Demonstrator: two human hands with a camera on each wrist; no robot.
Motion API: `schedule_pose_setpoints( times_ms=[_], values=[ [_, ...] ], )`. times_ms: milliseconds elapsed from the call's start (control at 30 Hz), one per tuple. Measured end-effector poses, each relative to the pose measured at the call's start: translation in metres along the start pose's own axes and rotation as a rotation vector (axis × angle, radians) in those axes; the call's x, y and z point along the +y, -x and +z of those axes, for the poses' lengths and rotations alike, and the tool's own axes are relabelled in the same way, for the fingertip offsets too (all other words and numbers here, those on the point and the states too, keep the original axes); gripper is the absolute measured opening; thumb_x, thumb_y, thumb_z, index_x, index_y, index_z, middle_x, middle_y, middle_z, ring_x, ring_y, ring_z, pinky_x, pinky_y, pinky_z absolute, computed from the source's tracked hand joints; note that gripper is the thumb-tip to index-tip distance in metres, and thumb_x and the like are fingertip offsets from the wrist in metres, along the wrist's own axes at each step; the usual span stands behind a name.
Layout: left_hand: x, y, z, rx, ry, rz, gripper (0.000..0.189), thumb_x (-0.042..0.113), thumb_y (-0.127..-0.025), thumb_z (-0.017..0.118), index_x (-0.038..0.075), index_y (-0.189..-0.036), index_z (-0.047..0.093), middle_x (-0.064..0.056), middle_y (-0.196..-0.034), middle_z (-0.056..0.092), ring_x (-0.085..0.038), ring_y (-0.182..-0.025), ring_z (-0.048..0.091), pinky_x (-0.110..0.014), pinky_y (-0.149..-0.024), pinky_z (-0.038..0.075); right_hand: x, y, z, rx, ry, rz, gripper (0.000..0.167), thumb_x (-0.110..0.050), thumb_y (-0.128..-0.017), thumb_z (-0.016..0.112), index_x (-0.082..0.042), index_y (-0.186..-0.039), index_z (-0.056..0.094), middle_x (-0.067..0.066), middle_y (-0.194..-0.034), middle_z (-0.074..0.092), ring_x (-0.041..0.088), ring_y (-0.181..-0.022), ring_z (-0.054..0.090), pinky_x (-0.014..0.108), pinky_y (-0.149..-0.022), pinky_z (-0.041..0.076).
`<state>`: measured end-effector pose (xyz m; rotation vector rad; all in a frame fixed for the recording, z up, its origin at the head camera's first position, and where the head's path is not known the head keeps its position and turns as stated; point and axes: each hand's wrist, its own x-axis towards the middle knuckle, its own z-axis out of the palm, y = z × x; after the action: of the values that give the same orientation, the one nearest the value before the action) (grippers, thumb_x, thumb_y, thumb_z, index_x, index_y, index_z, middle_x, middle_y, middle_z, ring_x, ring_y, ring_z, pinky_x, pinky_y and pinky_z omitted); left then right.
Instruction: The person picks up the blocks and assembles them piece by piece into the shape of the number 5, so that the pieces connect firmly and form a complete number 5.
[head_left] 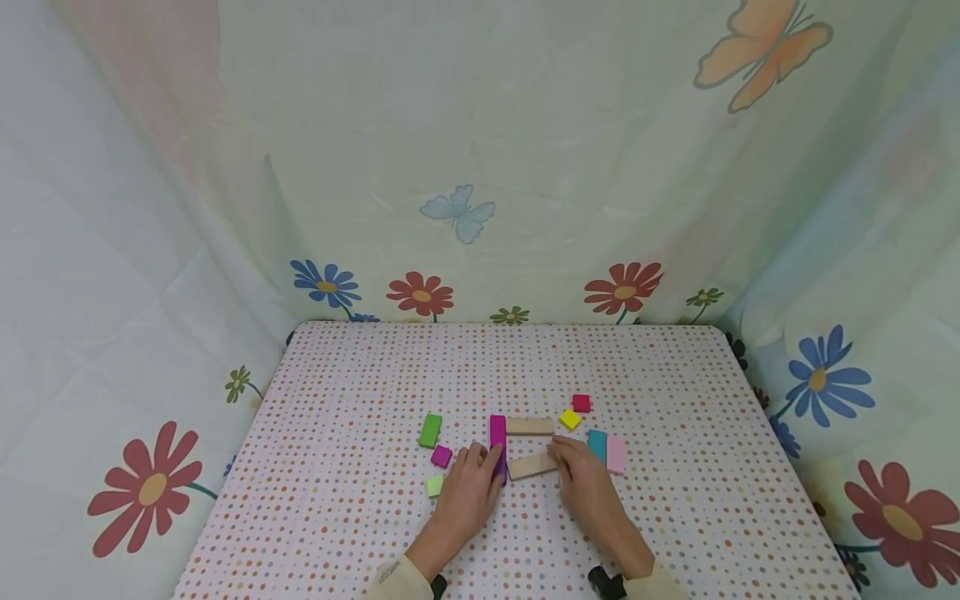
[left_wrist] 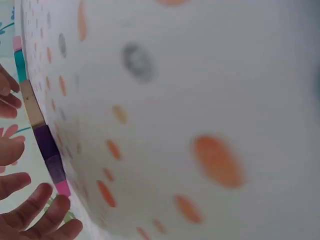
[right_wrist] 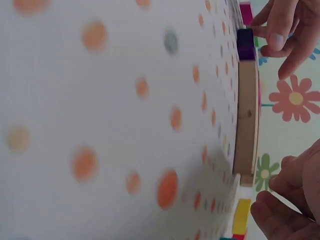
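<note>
My left hand (head_left: 468, 485) lies at the left, its fingertips over the near part of a magenta and purple row of long blocks (head_left: 498, 429). In the left wrist view, the fingers (left_wrist: 52, 212) are spread loosely near those blocks. A plain wooden block (head_left: 532, 466) runs at a slant from the row's near end toward my right hand (head_left: 592, 487). That hand's bent fingertips are right at the wooden block's right end, with nothing gripped in the right wrist view. Another wooden block (head_left: 529, 427) extends from the row's far end.
Left of the row lie a green block (head_left: 430, 431), a small magenta block (head_left: 442, 456) and a light green block (head_left: 434, 486). To the right are yellow (head_left: 570, 419), red (head_left: 582, 403), teal (head_left: 597, 446) and pink (head_left: 616, 455) blocks. The dotted tabletop (head_left: 360, 367) meets a printed curtain.
</note>
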<state>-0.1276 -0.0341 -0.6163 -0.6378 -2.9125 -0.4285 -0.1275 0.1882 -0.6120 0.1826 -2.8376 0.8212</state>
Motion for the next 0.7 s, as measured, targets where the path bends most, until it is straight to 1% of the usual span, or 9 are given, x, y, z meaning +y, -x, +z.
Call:
schedule_pose_setpoints(
  times_ms=[33,133,233,333,467,533,633,700],
  values=[
    [0.001,-0.002,-0.001,0.016,0.001,0.002,0.047,0.031,-0.106,0.064,0.012,-0.15,0.06,-0.008,-0.127,0.063,-0.02,-0.11,0.06,-0.031,-0.089,0.059,0.003,-0.002,-0.002,0.035,0.008,-0.017,0.025,0.001,-0.099,0.069,-0.003,-0.122,0.076,0.014,-0.135,0.072,0.035,-0.128,0.069,0.047,-0.103,0.06],
    [0.003,-0.007,-0.002,0.061,-0.001,0.016,0.047,0.028,-0.105,0.066,0.01,-0.149,0.06,-0.01,-0.136,0.061,-0.023,-0.12,0.06,-0.034,-0.096,0.059,0.012,-0.012,-0.006,0.123,0.027,-0.069,0.024,0.004,-0.097,0.069,0.0,-0.12,0.075,0.017,-0.127,0.074,0.035,-0.121,0.071,0.048,-0.098,0.061],
    [0.005,-0.013,-0.006,0.06,0.017,0.024,0.047,0.024,-0.104,0.068,0.009,-0.147,0.061,-0.013,-0.146,0.059,-0.028,-0.132,0.059,-0.039,-0.104,0.059,0.019,-0.021,-0.01,0.165,0.046,-0.095,0.025,0.006,-0.095,0.071,0.003,-0.119,0.075,0.02,-0.124,0.074,0.037,-0.118,0.071,0.05,-0.097,0.061],
    [0.008,-0.02,-0.009,0.022,0.049,0.025,0.047,0.023,-0.104,0.068,0.008,-0.148,0.061,-0.014,-0.153,0.057,-0.032,-0.141,0.057,-0.044,-0.106,0.059,0.024,-0.029,-0.012,0.146,0.074,-0.062,0.025,0.004,-0.097,0.069,0.004,-0.122,0.073,0.021,-0.127,0.073,0.038,-0.122,0.069,0.05,-0.101,0.06],
    [0.012,-0.03,-0.01,-0.051,0.095,0.032,0.046,0.021,-0.105,0.065,0.008,-0.149,0.06,-0.015,-0.162,0.051,-0.036,-0.151,0.049,-0.049,-0.113,0.054,0.025,-0.036,-0.014,0.06,0.088,0.041,0.029,-0.002,-0.103,0.064,0.003,-0.131,0.069,0.02,-0.136,0.069,0.038,-0.129,0.065,0.05,-0.108,0.056],
    [0.012,-0.034,-0.009,-0.081,0.11,0.044,0.045,0.02,-0.106,0.063,0.008,-0.149,0.059,-0.016,-0.164,0.047,-0.037,-0.154,0.045,-0.049,-0.117,0.051,0.024,-0.039,-0.014,0.027,0.081,0.074,0.031,-0.002,-0.104,0.061,0.003,-0.134,0.068,0.021,-0.139,0.067,0.039,-0.132,0.063,0.052,-0.11,0.055],
    [0.011,-0.038,-0.007,-0.116,0.12,0.074,0.044,0.02,-0.108,0.061,0.008,-0.15,0.058,-0.019,-0.166,0.044,-0.038,-0.156,0.041,-0.049,-0.122,0.046,0.023,-0.044,-0.014,-0.006,0.066,0.094,0.031,-0.001,-0.105,0.059,0.004,-0.135,0.067,0.022,-0.143,0.065,0.041,-0.135,0.06,0.053,-0.113,0.053],
    [0.011,-0.039,-0.006,-0.138,0.104,0.096,0.044,0.023,-0.109,0.059,0.008,-0.15,0.057,-0.019,-0.167,0.043,-0.039,-0.157,0.04,-0.048,-0.124,0.043,0.024,-0.047,-0.012,-0.014,0.061,0.087,0.031,0.001,-0.105,0.058,0.005,-0.135,0.067,0.023,-0.143,0.065,0.041,-0.136,0.06,0.053,-0.113,0.053]
  ],
)
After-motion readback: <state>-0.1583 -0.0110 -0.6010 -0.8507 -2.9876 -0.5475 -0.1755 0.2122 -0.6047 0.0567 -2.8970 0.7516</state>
